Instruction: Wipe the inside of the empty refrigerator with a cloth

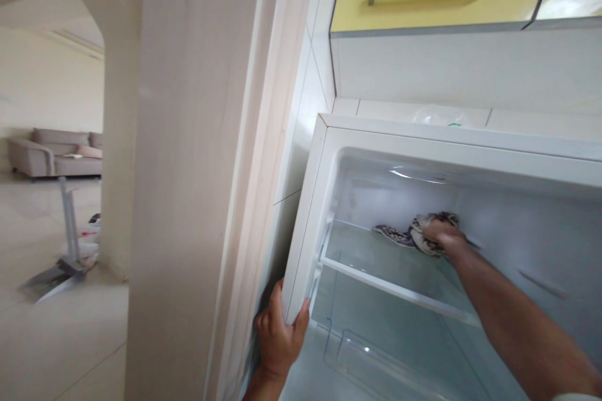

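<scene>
Inside the refrigerator, my right hand is closed on a dark-and-white patterned cloth. The cloth is bunched at the back of the top glass shelf, and one end trails to the left. My right forearm reaches in from the lower right. With fingers behind and thumb in front, my left hand grips the refrigerator's left side edge. Below the shelf, a clear plastic drawer shows partly. The fingertips of my right hand are partly lost in the cloth.
A yellow cabinet with a metal handle hangs above the refrigerator. A pale door frame stands close on the left. Beyond it are a dustpan on the tiled floor and a sofa. Some clear plastic lies on the refrigerator top.
</scene>
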Demonstrator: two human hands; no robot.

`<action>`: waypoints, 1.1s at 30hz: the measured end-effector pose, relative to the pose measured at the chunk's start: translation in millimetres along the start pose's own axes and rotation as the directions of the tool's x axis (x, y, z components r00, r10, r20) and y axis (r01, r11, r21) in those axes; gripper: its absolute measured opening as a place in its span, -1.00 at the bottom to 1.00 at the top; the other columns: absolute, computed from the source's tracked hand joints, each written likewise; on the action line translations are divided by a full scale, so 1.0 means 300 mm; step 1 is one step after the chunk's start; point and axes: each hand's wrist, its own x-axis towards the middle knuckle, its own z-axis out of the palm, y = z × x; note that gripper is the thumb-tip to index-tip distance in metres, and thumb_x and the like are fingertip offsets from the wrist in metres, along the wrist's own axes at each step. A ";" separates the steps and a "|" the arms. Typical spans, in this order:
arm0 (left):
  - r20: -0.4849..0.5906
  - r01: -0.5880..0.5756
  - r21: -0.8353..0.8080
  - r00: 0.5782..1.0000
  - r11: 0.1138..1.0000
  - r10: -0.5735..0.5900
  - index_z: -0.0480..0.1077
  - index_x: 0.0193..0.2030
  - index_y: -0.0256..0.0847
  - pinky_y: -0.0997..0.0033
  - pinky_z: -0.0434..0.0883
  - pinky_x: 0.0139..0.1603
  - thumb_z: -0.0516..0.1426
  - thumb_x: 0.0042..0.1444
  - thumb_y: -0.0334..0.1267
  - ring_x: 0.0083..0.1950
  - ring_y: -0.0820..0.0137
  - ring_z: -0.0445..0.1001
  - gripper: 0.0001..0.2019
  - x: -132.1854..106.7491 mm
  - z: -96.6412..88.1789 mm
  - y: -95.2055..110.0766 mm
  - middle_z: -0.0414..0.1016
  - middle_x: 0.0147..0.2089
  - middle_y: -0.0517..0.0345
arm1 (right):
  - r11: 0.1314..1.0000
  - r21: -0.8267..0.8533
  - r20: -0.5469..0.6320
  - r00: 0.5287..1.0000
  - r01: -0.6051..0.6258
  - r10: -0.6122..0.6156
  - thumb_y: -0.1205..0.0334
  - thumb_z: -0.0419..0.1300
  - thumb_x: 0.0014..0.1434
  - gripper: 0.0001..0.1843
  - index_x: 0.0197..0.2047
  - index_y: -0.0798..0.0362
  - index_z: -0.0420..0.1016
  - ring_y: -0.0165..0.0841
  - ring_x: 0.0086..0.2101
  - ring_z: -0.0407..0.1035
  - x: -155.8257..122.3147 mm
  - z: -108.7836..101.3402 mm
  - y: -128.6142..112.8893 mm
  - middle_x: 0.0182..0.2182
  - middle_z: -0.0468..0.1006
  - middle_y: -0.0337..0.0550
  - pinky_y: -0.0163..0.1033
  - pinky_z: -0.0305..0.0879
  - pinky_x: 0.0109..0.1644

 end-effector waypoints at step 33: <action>0.041 0.043 0.026 0.998 0.999 -0.044 0.30 0.17 -0.32 0.27 0.51 -0.40 0.09 0.32 0.07 -0.36 0.12 0.67 -0.50 -0.005 0.002 -0.005 0.66 -0.25 -0.12 | 0.904 0.357 0.441 0.810 0.236 -0.386 0.20 0.25 0.13 -0.74 -0.10 0.04 0.60 -0.30 -0.21 0.53 -0.295 0.235 -0.475 -0.23 0.67 -0.16 -0.32 0.39 -0.13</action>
